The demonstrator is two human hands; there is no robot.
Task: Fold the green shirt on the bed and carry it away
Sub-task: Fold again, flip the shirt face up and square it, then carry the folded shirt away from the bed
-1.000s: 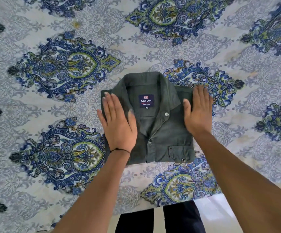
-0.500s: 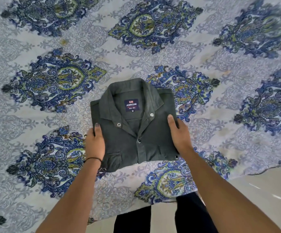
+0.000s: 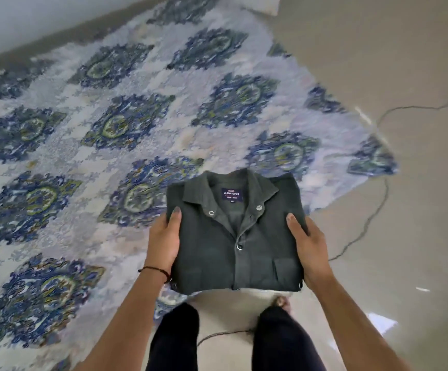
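The green shirt [image 3: 233, 236] is folded into a neat rectangle, collar and blue label facing up and away from me. It is lifted off the bed and held in the air in front of my legs. My left hand [image 3: 162, 243] grips its left edge, thumb on top and fingers hidden underneath. On the opposite edge my right hand [image 3: 311, 245] holds it the same way. The bed [image 3: 83, 156], covered with a blue and white patterned sheet, lies to the left and behind the shirt.
Beige polished floor [image 3: 391, 76] spreads to the right, with a thin dark cable [image 3: 365, 226] trailing across it. The sheet's corner [image 3: 373, 162] hangs over the bed edge. A wall [image 3: 30, 17] runs along the bed's far side. My dark-trousered legs [image 3: 284, 341] stand below.
Both hands went from pressing flat on the shirt to gripping its sides, then lifted it off the bed. The view has swung right, so the floor now shows.
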